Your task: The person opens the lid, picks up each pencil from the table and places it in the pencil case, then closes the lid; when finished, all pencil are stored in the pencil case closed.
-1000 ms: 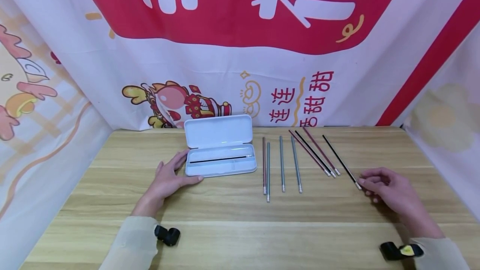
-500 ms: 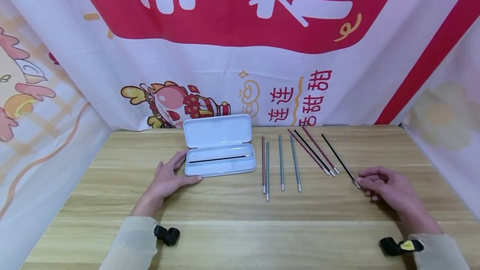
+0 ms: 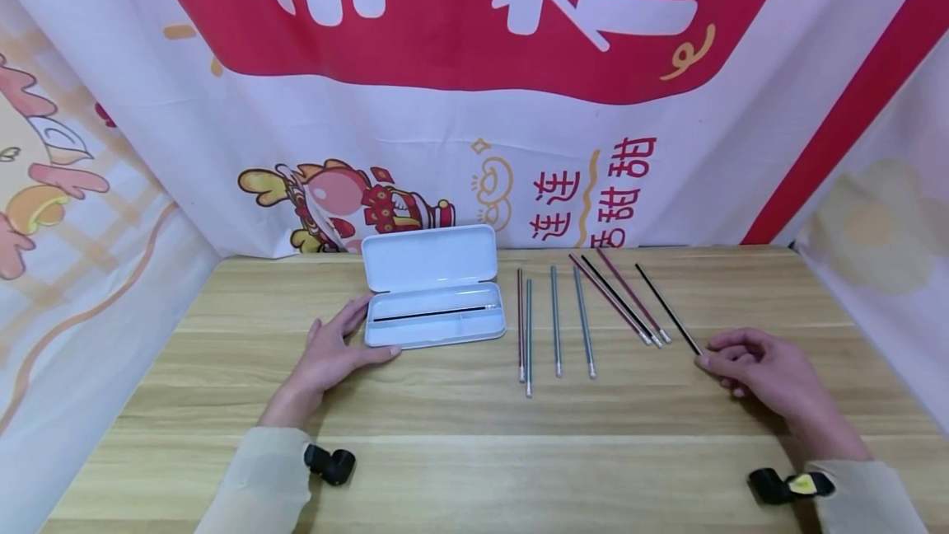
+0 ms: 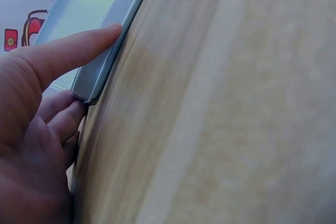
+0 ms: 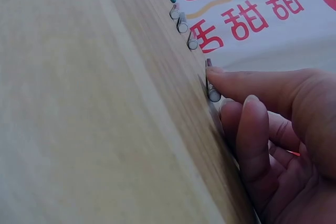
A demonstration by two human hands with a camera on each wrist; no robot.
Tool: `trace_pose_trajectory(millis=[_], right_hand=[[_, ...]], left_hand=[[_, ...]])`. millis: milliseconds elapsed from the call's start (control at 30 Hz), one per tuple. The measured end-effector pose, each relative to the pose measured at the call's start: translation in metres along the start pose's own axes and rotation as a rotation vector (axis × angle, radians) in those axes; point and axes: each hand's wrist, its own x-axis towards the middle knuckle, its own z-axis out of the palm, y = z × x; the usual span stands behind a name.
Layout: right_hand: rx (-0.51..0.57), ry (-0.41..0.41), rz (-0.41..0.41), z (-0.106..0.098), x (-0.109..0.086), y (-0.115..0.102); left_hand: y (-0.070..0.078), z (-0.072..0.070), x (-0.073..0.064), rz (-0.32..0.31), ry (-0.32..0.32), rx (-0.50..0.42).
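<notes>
Left hand (image 3: 329, 357), fingers spread, likely steadies case (image 3: 430, 260) near far edge of bench (image 3: 474, 476); right hand (image 3: 764, 371) thumbs black pencil (image 3: 667, 309), pinch unclear.

Worktop (image 3: 519, 476): pale wood grain, running crosswise. Rear hanging (image 3: 415, 126): white cloth, lightly creased, with red panel (image 3: 445, 39), white lettering (image 3: 525, 2), cartoon figure (image 3: 337, 196), red characters (image 3: 558, 188) and diagonal red stripe (image 3: 865, 105). Left hanging (image 3: 96, 270): white cloth, orange checks, cartoon print (image 3: 70, 180). Right hanging (image 3: 912, 336): pale cloth; print blurred, apparently a yellow flower (image 3: 867, 225). Light: soft, even.
</notes>
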Motion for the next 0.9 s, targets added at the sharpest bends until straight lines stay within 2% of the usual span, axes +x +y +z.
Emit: trace_pose_trajectory(millis=[600,900], right_hand=[[-0.099,0.006,-0.027,-0.0006,-0.003,-0.005],[-0.111,0.008,-0.032,-0.0006,-0.0033,-0.0062]], left_hand=[[-0.0003,-0.0005,0.0004,0.005,0.005,0.007],[0.0009,-0.0009,-0.0025,0.005,0.005,0.0]])
